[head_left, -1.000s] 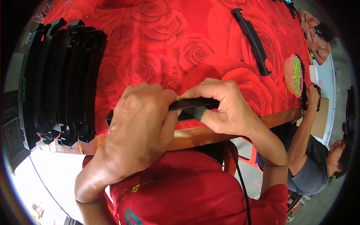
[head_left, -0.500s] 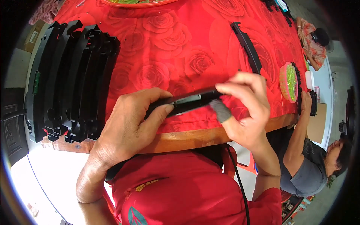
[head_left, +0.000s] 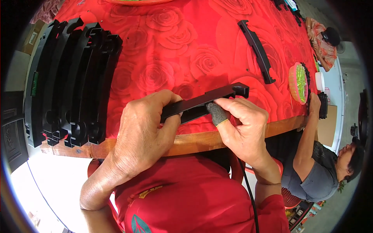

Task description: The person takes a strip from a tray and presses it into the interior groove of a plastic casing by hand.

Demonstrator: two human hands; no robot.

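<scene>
A long black plastic part (head_left: pixel 208 97) with a hooked end is held slantwise above the table's near edge. My left hand (head_left: pixel 143 128) grips its left end between thumb and fingers. My right hand (head_left: pixel 244 126) pinches it nearer the hooked right end, with a grey cover on the thumb pressed against its lower side. The part's left tip is hidden in my left hand. Beyond my right hand, a similar slim black plastic strip (head_left: pixel 256 50) lies alone on the red rose-patterned tablecloth (head_left: pixel 155 50).
Several long black plastic parts (head_left: pixel 74 85) stand in a row at the left. To the right is a pink-rimmed basket (head_left: pixel 299 83) of yellow-green pieces. A co-worker (head_left: pixel 318 167) sits at the right, one arm on the table. The wooden table edge (head_left: pixel 202 143) runs before me.
The held part has turned over, its smooth outer face and hooked end now showing. My right hand has moved slightly left and down, its thumb now pressing on the part.
</scene>
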